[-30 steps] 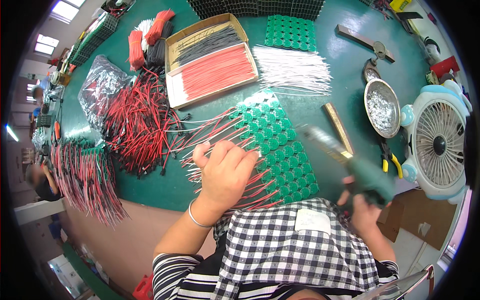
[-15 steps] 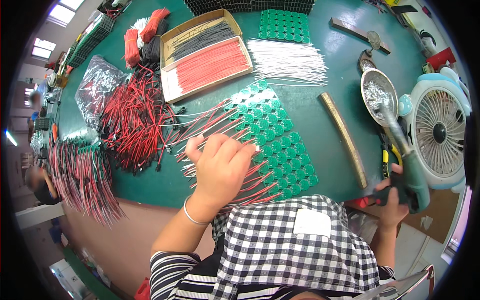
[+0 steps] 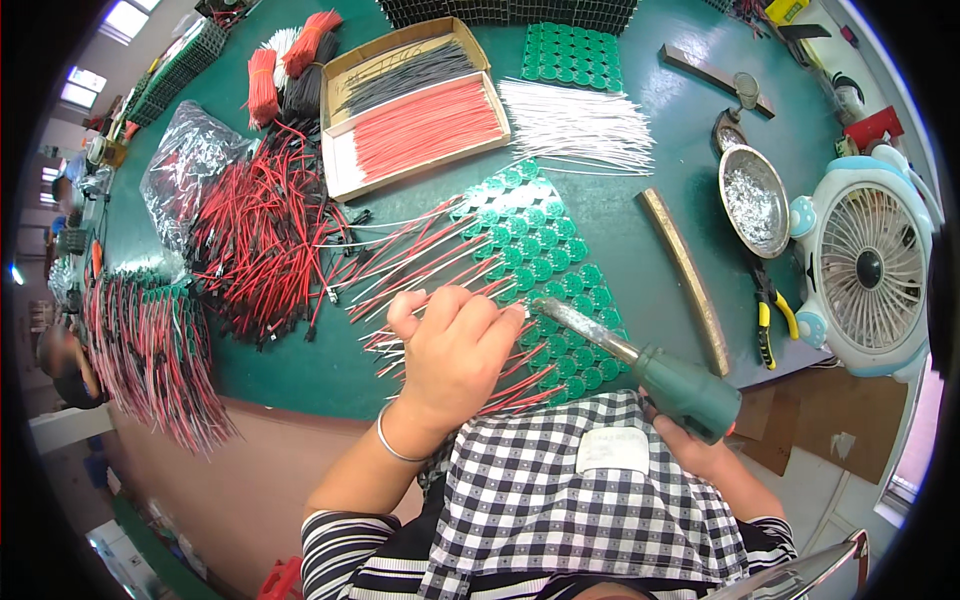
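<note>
My left hand point(image 3: 452, 348) is closed in a pinch above a panel of round green circuit boards point(image 3: 590, 298), on what seems to be a thin wire, mostly hidden by the fingers. Red and white wires point(image 3: 425, 262) fan out leftward from the panel's edge, beneath that hand. In my right hand point(image 3: 690, 445) is a green soldering gun point(image 3: 690, 392), its handle partly hidden by the tool's body. Its metal tip points left and meets the panel right beside my left fingertips.
A metal bowl of silvery solder bits point(image 3: 755, 200), pliers point(image 3: 768, 315) and a fan point(image 3: 868, 268) are on the right. A brass-coloured bar point(image 3: 688, 280) lies beside the panel. Beyond are white wires point(image 3: 578, 125) and a box of wires point(image 3: 412, 130); red-black cables point(image 3: 262, 235) heap at left.
My right hand has brought the soldering gun from the solder bowl leftward to the panel. The pliers now show fully. My left hand stays nearly in place, shifted slightly right and down.
</note>
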### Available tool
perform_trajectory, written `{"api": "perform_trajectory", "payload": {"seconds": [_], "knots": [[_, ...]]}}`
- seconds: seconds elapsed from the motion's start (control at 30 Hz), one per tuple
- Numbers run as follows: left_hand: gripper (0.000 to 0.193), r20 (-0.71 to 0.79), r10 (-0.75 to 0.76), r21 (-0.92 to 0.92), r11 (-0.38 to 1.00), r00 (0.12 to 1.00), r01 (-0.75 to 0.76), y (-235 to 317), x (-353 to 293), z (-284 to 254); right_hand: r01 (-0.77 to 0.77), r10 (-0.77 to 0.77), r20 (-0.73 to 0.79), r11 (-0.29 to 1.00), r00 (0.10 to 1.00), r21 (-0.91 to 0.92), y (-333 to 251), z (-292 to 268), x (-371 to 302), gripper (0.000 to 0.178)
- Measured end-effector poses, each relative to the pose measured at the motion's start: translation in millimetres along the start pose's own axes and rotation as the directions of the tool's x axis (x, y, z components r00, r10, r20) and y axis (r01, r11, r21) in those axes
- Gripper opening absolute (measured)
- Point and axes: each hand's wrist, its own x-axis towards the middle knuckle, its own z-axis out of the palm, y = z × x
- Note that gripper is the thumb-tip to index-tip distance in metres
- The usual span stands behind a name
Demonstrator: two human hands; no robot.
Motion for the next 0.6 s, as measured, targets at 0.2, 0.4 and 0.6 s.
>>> {"api": "perform_trajectory", "payload": {"seconds": [0.2,0.4,0.6], "knots": [[0.011,0.004,0.005,-0.01,1.0,1.0,-0.005,0,-1,1,0.014,-0.011,0.048,0.998,0.999,-0.054,-1,-4,0,0.032],[0.014,0.0,0.002,-0.013,1.0,1.0,-0.002,0,1,2,0.053,-0.049,0.063,0.996,0.997,-0.076,-9,-4,6,0.029],[0.019,-0.005,0.003,-0.002,1.0,1.0,-0.003,0,2,5,0.234,-0.237,-0.003,0.961,0.971,-0.149,3,-3,10,0.024]]}}
